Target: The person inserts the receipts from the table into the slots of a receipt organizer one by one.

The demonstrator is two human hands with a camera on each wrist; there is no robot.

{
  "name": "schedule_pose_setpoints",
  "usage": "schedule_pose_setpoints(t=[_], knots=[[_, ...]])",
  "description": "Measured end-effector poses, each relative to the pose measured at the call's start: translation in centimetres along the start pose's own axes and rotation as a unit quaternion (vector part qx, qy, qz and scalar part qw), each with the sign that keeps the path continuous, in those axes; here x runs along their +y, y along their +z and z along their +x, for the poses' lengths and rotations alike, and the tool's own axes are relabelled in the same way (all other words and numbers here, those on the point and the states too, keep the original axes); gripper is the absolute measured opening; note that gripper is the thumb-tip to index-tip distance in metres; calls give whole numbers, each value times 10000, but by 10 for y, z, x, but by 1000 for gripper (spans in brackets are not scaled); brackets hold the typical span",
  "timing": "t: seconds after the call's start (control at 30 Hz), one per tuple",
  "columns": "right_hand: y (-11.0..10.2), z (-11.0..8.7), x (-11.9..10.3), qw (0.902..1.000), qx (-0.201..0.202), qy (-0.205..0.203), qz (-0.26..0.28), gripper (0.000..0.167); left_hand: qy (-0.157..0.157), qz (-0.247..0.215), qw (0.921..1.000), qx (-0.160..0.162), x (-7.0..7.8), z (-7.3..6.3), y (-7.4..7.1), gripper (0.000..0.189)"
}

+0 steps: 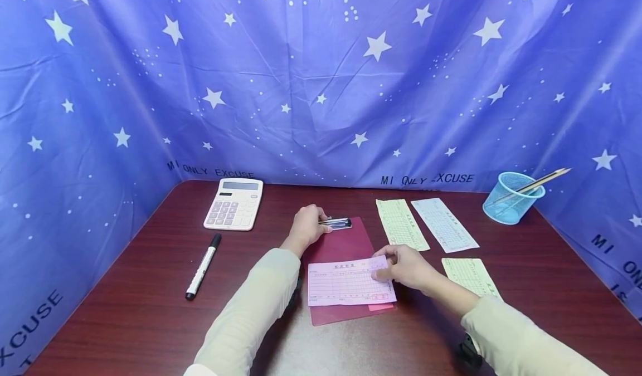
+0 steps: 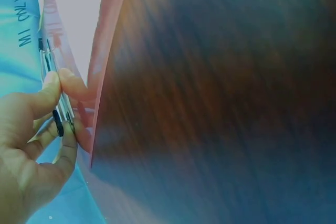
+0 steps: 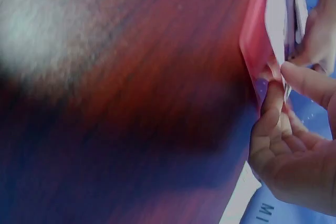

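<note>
A dark red clipboard (image 1: 337, 247) lies on the table with its metal clip (image 1: 339, 223) at the far end. My left hand (image 1: 307, 226) grips that clip, thumb and fingers on its two sides, as the left wrist view also shows. Over the lower half of the board is a pink printed form (image 1: 346, 284) with a red stamp at its corner. My right hand (image 1: 405, 267) pinches the form by its right edge, thumb on top and fingers beneath. In the right wrist view the pinched paper (image 3: 275, 19) is seen nearly edge-on beside the board.
Right of the board lie a yellow-green form (image 1: 403, 224), a pale blue form (image 1: 444, 224) and another yellow-green form (image 1: 470, 274). A blue mesh pen holder (image 1: 511, 200) with pencils stands at the back right. On the left are a white calculator (image 1: 233, 204) and a marker (image 1: 203, 266).
</note>
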State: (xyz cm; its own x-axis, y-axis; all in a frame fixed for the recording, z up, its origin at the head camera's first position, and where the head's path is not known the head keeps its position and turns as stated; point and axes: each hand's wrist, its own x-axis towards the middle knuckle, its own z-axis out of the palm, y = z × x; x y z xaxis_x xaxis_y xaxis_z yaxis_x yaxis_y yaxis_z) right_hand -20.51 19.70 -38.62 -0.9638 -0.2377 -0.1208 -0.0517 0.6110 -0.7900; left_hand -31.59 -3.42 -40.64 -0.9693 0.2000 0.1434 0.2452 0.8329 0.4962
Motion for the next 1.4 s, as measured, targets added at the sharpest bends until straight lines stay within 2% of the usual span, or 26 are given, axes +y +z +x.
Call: schedule_pose_setpoints(t=[0.1,0.2,0.33,0.4,0.77,0.9,1.1,1.4], knots=[[7,2,0,9992,266,-50,-295,43,12,15,10000,-31,0,0,0,22],[13,2,0,9969,356,-251,-662,51,17,5,10000,-90,0,1,0,23],[19,1,-3,9919,373,-568,-1071,44,9,22,9998,-201,0,3,-3,22],[21,1,-5,9911,384,-586,-1132,40,-26,26,9996,-297,0,5,-4,21],[30,-2,-16,9897,434,-335,-1325,38,-120,-244,9978,-612,-1,8,-12,12],[32,1,-20,9877,455,-274,-1472,37,-32,-199,9973,-710,-1,8,-15,12],[35,13,-24,9848,462,-211,-1662,36,184,-18,9967,-792,-2,7,-21,11],[32,37,-22,9814,572,-100,-1830,35,160,8,9947,-1019,-1,7,-23,9]])
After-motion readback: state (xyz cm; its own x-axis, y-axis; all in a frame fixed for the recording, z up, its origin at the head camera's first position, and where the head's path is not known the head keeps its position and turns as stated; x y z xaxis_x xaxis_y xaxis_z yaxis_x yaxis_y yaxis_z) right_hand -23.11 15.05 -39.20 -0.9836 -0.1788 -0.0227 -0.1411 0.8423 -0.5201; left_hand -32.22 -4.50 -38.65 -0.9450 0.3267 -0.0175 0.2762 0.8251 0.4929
